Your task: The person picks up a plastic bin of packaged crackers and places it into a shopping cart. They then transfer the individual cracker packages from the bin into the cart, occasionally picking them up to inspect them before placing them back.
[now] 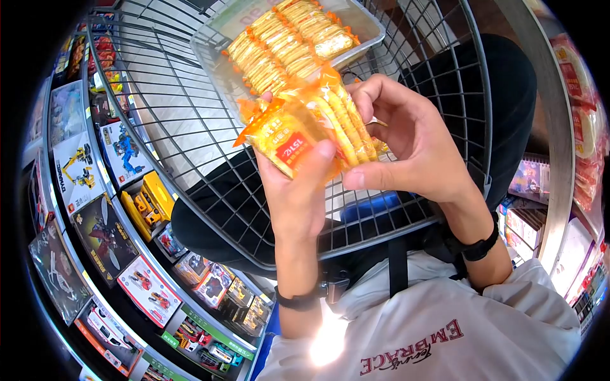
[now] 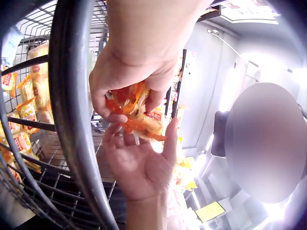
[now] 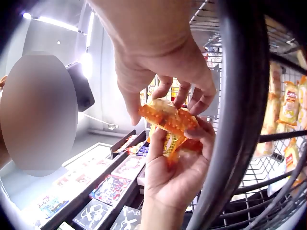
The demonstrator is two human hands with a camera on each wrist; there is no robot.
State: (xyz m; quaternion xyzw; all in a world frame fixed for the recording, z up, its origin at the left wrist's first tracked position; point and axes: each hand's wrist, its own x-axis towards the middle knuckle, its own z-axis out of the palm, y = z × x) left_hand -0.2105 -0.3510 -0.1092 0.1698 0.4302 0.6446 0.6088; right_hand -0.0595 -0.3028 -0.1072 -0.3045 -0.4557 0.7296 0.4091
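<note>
Orange-and-clear cracker packets are held together above a wire shopping cart. My left hand (image 1: 295, 203) grips a packet with a red label (image 1: 283, 136), thumb lying across its front. Against it stands a second packet (image 1: 346, 127), the edges of its stacked crackers facing up. My right hand (image 1: 416, 140) holds this one by its outer side, thumb at the lower end and fingers at the upper. From the right wrist, the orange crimped wrapper end (image 3: 163, 117) shows between both hands. Further packets (image 1: 292, 38) stand in rows inside a clear plastic tub (image 1: 213, 66).
The cart's thick bar (image 2: 74, 105) runs close beside both hands. Shelves of boxed toys (image 1: 149, 292) line the left side. Bagged goods (image 1: 575, 127) hang behind a post at the right. My knees flank the cart.
</note>
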